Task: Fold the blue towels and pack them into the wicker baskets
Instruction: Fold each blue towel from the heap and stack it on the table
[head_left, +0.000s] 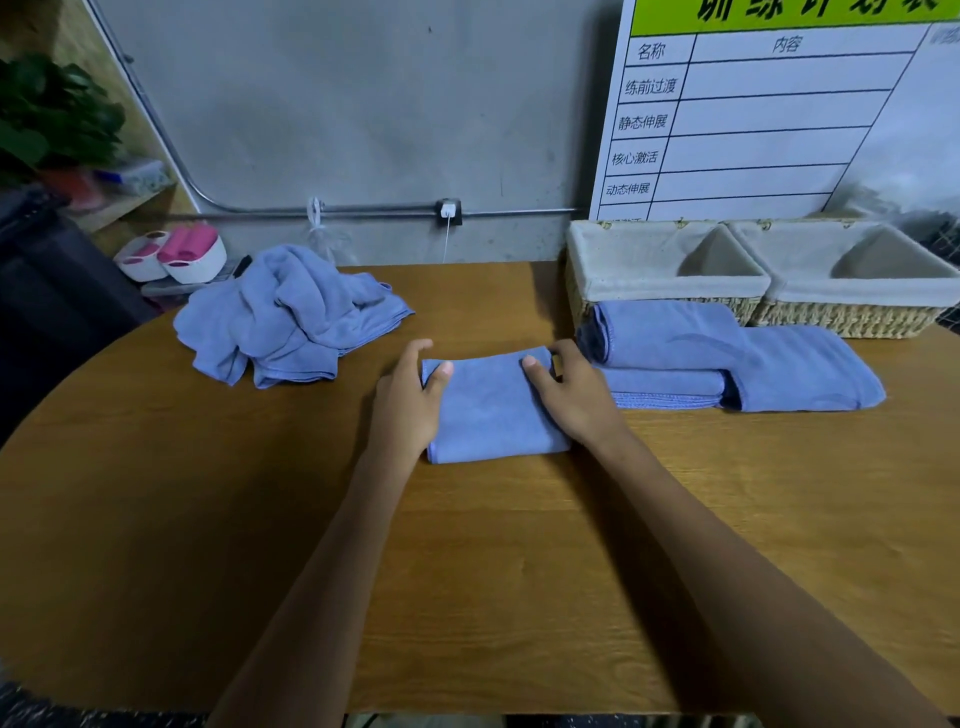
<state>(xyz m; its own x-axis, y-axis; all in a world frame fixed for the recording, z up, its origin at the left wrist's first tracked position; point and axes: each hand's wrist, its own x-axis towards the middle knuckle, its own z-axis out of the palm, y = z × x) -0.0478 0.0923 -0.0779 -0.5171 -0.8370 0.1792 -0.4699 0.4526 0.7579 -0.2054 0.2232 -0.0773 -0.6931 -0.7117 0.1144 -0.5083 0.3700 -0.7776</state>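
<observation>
My left hand (410, 400) gripped the left edge of the folded towel (493, 410), thumb on top, and my right hand (569, 395) gripped its right edge likewise; it lay mid-table (208, 493). Three folded towels (727, 364) sat just right of it, before two lined wicker baskets (753, 280) at the far right edge; a crumpled towel pile (285, 317) lay toward the far left edge

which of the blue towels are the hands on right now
The folded towel at the table's middle: the left hand and right hand grip its sides. The other folded towels and the crumpled pile lie untouched.
</observation>
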